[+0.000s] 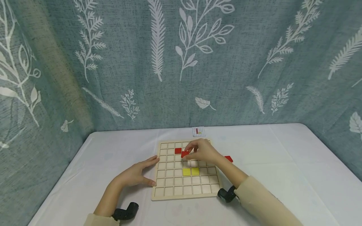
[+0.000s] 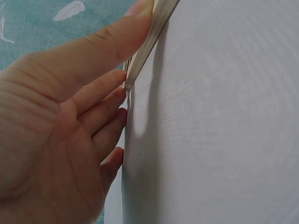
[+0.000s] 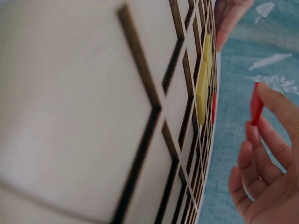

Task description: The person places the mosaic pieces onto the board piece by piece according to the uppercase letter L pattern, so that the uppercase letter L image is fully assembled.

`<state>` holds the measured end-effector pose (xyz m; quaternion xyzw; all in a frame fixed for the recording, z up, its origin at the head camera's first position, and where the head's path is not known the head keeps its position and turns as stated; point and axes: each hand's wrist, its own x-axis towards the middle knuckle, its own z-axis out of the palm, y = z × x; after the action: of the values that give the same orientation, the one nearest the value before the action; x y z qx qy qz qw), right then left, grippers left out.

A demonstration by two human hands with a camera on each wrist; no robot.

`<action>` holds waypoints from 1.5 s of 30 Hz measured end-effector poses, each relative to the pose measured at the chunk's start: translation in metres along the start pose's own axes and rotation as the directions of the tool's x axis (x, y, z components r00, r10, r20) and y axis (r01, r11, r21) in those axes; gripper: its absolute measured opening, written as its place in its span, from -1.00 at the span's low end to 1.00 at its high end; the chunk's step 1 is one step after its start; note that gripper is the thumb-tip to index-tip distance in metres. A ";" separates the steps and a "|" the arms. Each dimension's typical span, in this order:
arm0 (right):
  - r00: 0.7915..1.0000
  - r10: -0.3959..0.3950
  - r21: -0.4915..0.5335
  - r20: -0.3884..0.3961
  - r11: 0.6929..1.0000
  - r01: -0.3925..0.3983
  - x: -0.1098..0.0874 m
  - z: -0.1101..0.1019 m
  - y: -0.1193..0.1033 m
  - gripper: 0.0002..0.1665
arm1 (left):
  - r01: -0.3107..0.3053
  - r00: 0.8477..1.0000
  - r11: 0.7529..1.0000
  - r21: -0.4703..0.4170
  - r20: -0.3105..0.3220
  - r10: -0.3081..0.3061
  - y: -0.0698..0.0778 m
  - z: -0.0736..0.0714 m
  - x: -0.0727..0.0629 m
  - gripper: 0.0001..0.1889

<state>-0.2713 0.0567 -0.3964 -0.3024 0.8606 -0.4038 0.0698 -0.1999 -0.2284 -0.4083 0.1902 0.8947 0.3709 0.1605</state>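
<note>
Flat red square tile (image 1: 185,154): above the far half of the pale wooden grid board (image 1: 178,190), apart from its surface. Right hand (image 1: 204,151) pinches it between thumb and fingers; left hand (image 1: 137,174), fingers extended, touches the board's left edge. Risk, judged: a loose pinch could drop the tile askew; a left-hand push could shift the board. Tile: at right fingertips, well apart from left hand.

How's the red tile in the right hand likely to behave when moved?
The red tile is probably stiff: its edges look straight, with no visible bend. It is likely light, being thin and held in just a pinch by the right hand. With that flat shape, it seems unlikely to roll.
</note>
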 end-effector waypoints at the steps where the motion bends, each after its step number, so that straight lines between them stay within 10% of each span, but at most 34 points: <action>1: 1.000 0.004 -0.019 -0.001 1.000 -0.004 0.001 0.000 0.000 -0.73 | 0.003 1.000 1.000 -0.002 0.002 -0.003 0.000 0.000 0.000 -0.02; 20: 0.994 0.099 -0.212 0.051 0.974 -0.086 0.017 0.009 -0.007 -0.71 | -0.002 1.000 1.000 -0.008 0.002 0.002 0.000 0.001 0.000 -0.03; 45: 0.998 0.007 -0.428 0.069 0.903 0.023 0.026 0.028 -0.018 -0.72 | -0.006 1.000 1.000 -0.011 0.004 0.006 -0.001 0.000 -0.001 -0.03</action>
<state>-0.2743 0.0146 -0.3986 -0.3274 0.9241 -0.1946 0.0296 -0.1997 -0.2298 -0.4089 0.1926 0.8918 0.3758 0.1624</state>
